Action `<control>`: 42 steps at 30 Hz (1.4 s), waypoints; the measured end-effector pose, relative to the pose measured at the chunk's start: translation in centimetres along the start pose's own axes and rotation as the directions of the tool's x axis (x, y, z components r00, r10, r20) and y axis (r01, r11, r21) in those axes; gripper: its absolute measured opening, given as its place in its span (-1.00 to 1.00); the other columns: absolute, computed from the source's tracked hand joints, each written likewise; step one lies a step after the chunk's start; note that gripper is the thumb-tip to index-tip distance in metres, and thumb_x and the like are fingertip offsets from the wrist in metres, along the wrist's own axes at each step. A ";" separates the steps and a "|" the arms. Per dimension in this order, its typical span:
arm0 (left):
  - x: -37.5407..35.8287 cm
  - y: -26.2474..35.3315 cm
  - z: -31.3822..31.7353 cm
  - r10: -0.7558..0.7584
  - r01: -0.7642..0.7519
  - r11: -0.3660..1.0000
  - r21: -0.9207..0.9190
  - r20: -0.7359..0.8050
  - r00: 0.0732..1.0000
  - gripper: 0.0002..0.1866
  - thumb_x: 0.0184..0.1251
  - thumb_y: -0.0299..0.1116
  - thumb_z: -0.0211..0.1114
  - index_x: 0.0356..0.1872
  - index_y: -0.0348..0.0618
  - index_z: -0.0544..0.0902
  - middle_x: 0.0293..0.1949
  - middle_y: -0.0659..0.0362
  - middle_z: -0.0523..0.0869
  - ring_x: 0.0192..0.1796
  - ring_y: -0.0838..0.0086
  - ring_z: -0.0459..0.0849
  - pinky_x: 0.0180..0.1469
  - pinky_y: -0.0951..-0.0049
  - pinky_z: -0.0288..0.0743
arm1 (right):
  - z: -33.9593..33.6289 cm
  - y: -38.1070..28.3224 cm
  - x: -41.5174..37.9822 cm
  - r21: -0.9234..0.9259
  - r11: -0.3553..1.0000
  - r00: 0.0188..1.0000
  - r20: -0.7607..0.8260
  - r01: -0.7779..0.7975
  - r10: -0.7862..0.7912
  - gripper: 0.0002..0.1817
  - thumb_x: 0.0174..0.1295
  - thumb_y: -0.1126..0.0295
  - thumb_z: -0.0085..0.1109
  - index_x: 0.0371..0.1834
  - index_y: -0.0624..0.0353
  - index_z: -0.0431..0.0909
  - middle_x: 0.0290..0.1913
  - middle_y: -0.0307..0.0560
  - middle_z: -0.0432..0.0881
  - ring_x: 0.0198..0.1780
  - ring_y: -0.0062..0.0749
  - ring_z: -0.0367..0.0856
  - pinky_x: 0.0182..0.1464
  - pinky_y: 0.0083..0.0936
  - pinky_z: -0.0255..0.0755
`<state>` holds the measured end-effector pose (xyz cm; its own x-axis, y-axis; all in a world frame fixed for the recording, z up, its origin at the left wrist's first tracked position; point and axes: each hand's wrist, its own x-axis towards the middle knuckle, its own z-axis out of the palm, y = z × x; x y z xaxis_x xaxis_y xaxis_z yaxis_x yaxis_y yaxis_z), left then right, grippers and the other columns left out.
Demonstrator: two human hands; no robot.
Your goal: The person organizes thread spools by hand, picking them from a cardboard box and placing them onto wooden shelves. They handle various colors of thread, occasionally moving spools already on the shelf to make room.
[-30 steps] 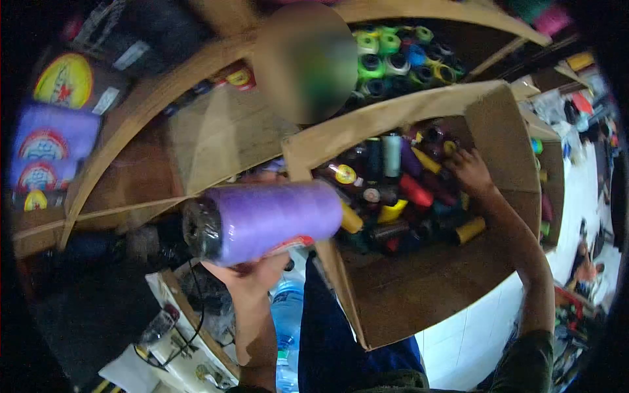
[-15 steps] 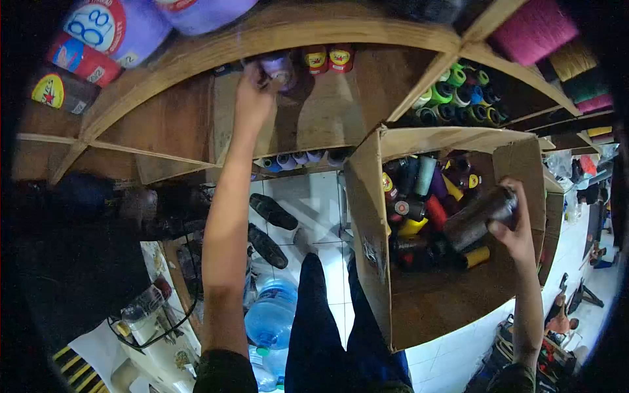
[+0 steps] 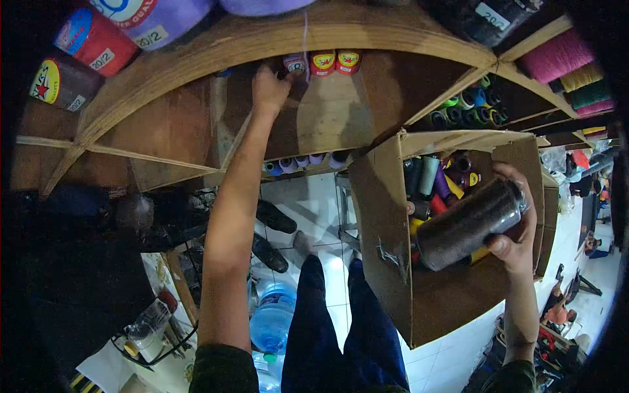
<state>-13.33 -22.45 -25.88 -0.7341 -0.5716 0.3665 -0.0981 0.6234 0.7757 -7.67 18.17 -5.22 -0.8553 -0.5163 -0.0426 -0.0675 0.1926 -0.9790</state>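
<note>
My right hand (image 3: 514, 239) grips a large dark brown thread spool (image 3: 468, 226) in clear wrapping by one end, tilted over the open cardboard box (image 3: 383, 262). Inside the box lie several smaller spools, among them a pale green one (image 3: 428, 175) and a purple one (image 3: 442, 188). My left hand (image 3: 270, 92) is up in the shelf compartment, thumb and forefinger apart, right beside a small purple thread spool (image 3: 295, 63). That spool stands upright, next to two red spools with yellow labels (image 3: 323, 63).
Large lilac thread cones (image 3: 173, 23) sit on the upper shelf (image 3: 295, 29). More spools (image 3: 468, 108) fill a compartment at right. Below are blue water bottles (image 3: 272, 321), black sandals (image 3: 268, 252) and a sewing machine (image 3: 154, 331). People are far off at right.
The small purple spool now stands beside the red ones, and my left hand has shifted to its left side. My right hand has raised the brown spool higher, toward the camera.
</note>
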 end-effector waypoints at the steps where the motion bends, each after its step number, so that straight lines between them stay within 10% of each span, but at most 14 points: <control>1: -0.1 0.1 -0.3 -0.055 0.053 0.997 0.060 0.021 0.998 -0.57 0.02 -0.31 0.43 -0.12 -0.39 0.58 -0.14 -0.12 0.67 -0.03 0.12 0.65 -0.02 0.30 0.49 | 0.9 -0.2 0.4 -0.009 0.999 0.999 -0.020 0.038 -0.038 0.07 -0.31 0.10 0.60 0.28 0.33 0.19 0.03 -0.02 0.49 0.01 -0.39 0.52 0.10 -0.50 0.36; 6: -9.3 11.8 -9.3 -0.151 0.177 0.828 -0.532 0.092 0.984 -0.66 0.25 -0.28 0.30 -0.04 -0.29 0.57 -0.10 0.04 0.67 -0.04 0.39 0.63 0.04 0.46 0.43 | 6.7 -2.9 2.6 -0.080 0.992 0.994 0.047 -0.097 0.101 -0.10 -0.21 0.23 0.60 0.19 0.33 0.26 0.00 -0.02 0.52 -0.02 -0.39 0.56 0.05 -0.51 0.44; 8: -14.1 17.4 -14.6 0.319 -0.314 0.948 -0.056 0.189 0.929 -0.58 0.16 -0.31 0.35 0.04 -0.23 0.54 -0.04 -0.04 0.59 0.01 0.18 0.59 0.05 0.25 0.44 | 9.2 -3.4 4.0 -0.317 0.948 0.998 0.054 -0.020 0.039 -0.14 -0.20 0.30 0.59 0.16 0.33 0.27 -0.02 0.01 0.55 -0.05 -0.41 0.58 0.01 -0.52 0.46; 10: -17.2 20.7 -15.4 0.272 -0.309 0.943 0.121 0.251 0.929 -0.46 0.04 -0.32 0.43 0.08 -0.22 0.50 0.04 -0.11 0.50 0.06 0.04 0.53 0.04 0.16 0.42 | 11.6 -3.8 4.7 -0.370 0.926 0.993 0.115 0.076 -0.036 -0.15 -0.18 0.32 0.58 0.15 0.31 0.23 -0.06 0.05 0.59 -0.10 -0.39 0.63 -0.06 -0.50 0.52; 12: -18.3 19.5 -14.5 0.213 -0.239 0.951 0.198 0.144 0.966 -0.40 -0.01 -0.35 0.46 0.10 -0.23 0.46 0.06 -0.12 0.47 0.06 0.01 0.51 0.03 0.19 0.43 | 13.9 -2.8 5.2 -0.331 0.877 0.937 0.093 0.347 -0.336 -0.08 -0.15 0.27 0.56 0.23 0.28 0.15 -0.06 0.13 0.60 -0.06 -0.28 0.66 -0.11 -0.45 0.56; 17: -16.5 16.9 -13.5 0.183 -0.168 0.973 0.157 -0.088 0.979 -0.36 -0.10 -0.51 0.46 0.09 -0.27 0.40 0.00 -0.12 0.49 0.02 -0.01 0.52 0.03 0.22 0.44 | 16.7 -3.1 5.8 -0.377 0.871 0.949 0.137 0.314 -0.283 0.04 -0.13 0.18 0.53 0.35 0.24 0.02 -0.06 0.19 0.59 -0.08 -0.14 0.68 -0.16 -0.44 0.60; 24: -6.4 5.0 -9.7 -0.095 0.112 0.835 -0.538 0.059 0.994 -0.37 -0.06 -0.40 0.50 0.06 -0.38 0.42 -0.01 -0.08 0.60 0.06 0.35 0.56 0.12 0.33 0.40 | 12.7 -1.1 5.3 -0.215 0.941 0.954 0.207 0.259 -0.216 -0.35 0.05 0.43 0.36 0.23 0.21 0.27 -0.20 0.04 0.65 -0.31 -0.36 0.72 -0.31 -0.53 0.59; 29: 1.1 -3.7 -6.6 -0.207 0.209 0.978 -0.009 0.118 0.971 -0.25 -0.07 -0.33 0.55 0.14 -0.44 0.35 0.12 -0.11 0.52 0.21 0.19 0.48 0.16 0.33 0.46 | 6.5 1.4 2.8 -0.255 0.967 0.995 0.098 0.022 0.003 -0.46 0.12 0.58 0.19 0.22 0.18 0.32 -0.28 -0.10 0.63 -0.34 -0.54 0.69 -0.30 -0.59 0.53; 36: 2.1 -8.1 -3.2 -0.202 0.256 0.932 -0.255 0.219 0.954 -0.40 0.07 -0.45 0.42 0.14 -0.40 0.39 0.16 -0.09 0.50 0.26 0.18 0.44 0.22 0.29 0.37 | -3.7 7.8 0.1 -0.559 0.814 0.987 -0.073 -0.157 0.141 -0.56 0.15 0.55 0.16 0.14 0.21 0.38 -0.33 -0.11 0.64 -0.35 -0.51 0.67 -0.31 -0.57 0.50; 42: 1.0 -6.8 -2.4 -0.143 0.145 0.988 -0.052 0.038 0.989 -0.49 0.11 -0.35 0.39 0.07 -0.33 0.47 0.07 -0.02 0.61 0.13 0.23 0.55 0.19 0.33 0.35 | -9.8 12.2 -2.3 -0.726 0.627 0.950 -0.126 -0.284 0.284 -0.58 0.19 0.50 0.10 0.15 0.22 0.37 -0.27 -0.05 0.64 -0.29 -0.40 0.64 -0.24 -0.46 0.50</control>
<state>-11.77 -28.59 -29.53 -0.7378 -0.6339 0.2321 -0.1684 0.5058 0.8460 -11.57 29.92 -15.05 -0.8969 -0.3308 -0.2934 -0.1725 0.8727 -0.4567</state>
